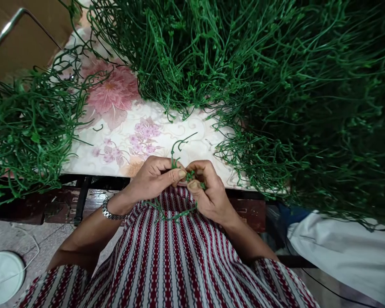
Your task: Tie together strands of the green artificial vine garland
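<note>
My left hand (155, 177) and my right hand (207, 188) meet at the near edge of a table, both pinched on a thin green plastic stem (179, 147). The stem's forked tip curls up above my fingers, and its lower part (176, 216) trails down over my striped lap. A metal watch (111, 212) sits on my left wrist. The fingertips press together around a small green joint between the two hands.
A floral tablecloth (122, 128) covers the table. A huge heap of green plastic stems (276, 85) fills the back and right. A smaller heap (28, 124) lies at the left. A white round lid (3, 276) sits on the floor, white cloth (346, 252) at the right.
</note>
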### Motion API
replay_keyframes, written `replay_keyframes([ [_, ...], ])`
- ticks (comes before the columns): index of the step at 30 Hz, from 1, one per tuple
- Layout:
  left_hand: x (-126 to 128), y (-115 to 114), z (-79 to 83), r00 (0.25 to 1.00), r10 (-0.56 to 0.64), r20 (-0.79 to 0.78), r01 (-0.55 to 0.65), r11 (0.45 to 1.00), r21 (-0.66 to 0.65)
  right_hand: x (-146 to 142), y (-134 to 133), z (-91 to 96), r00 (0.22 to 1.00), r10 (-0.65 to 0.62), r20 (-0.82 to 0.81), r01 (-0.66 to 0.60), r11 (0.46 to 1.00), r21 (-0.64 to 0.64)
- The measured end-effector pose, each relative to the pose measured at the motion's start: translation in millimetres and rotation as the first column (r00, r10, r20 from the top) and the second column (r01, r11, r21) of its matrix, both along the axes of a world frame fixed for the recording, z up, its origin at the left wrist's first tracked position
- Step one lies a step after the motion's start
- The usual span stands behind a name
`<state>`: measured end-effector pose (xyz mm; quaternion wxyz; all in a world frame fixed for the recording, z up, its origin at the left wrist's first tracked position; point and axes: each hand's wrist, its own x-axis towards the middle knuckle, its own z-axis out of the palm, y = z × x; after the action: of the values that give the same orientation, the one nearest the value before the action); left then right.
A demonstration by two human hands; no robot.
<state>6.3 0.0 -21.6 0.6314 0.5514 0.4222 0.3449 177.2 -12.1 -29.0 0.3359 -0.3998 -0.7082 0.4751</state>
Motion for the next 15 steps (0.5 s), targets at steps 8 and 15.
replay_keyframes([
  [8, 10.5, -11.1, 6.5, 0.989, 0.149, 0.003, -0.147, 0.975, 0.168, 3.3, -6.8, 7.0, 0.994, -0.072, 0.088, 0.054, 0.981, 0.188],
  [15, -12.3, -0.6, 29.3, 0.868, 0.485, -0.107, -0.447, 0.857, 0.255, 25.1, -28.5, 14.3, 0.939, -0.343, 0.015, 0.314, 0.874, 0.371],
])
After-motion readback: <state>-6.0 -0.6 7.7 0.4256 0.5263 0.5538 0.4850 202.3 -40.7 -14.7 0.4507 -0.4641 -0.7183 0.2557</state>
